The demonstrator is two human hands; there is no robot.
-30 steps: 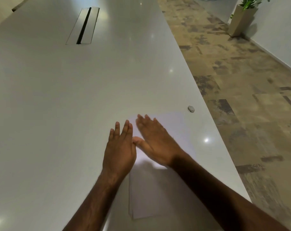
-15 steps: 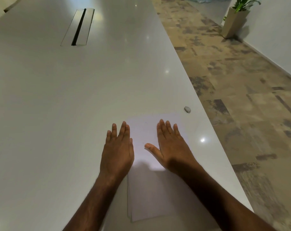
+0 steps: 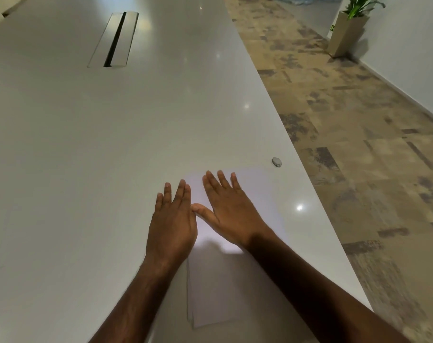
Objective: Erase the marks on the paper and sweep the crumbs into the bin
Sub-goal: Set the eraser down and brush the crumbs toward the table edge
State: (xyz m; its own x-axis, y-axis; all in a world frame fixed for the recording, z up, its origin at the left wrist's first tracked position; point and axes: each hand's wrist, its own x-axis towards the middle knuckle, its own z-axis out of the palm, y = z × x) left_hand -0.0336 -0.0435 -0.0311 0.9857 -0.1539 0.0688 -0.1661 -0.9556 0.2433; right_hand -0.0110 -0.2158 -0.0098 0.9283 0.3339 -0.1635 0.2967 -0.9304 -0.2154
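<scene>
- A long pale table [image 3: 111,144] fills most of the view; a recessed cable slot [image 3: 114,39] lies at its far left.
- A small grey eraser [image 3: 276,161] rests near the table's right edge, just beyond the far right corner of the paper and apart from both hands.
- To the right is patterned flooring, with a potted plant [image 3: 349,28] by the far wall.
- The paper [image 3: 257,191] is white and looks like a thin stack, lying flat near the table's right edge; any marks or crumbs on it cannot be made out.
- The left hand [image 3: 172,226] lies flat, fingers straight, across the paper's left edge, grasping nothing.
- The right hand [image 3: 231,211] lies flat on the paper's far half, fingers extended, its thumb touching the left hand.
</scene>
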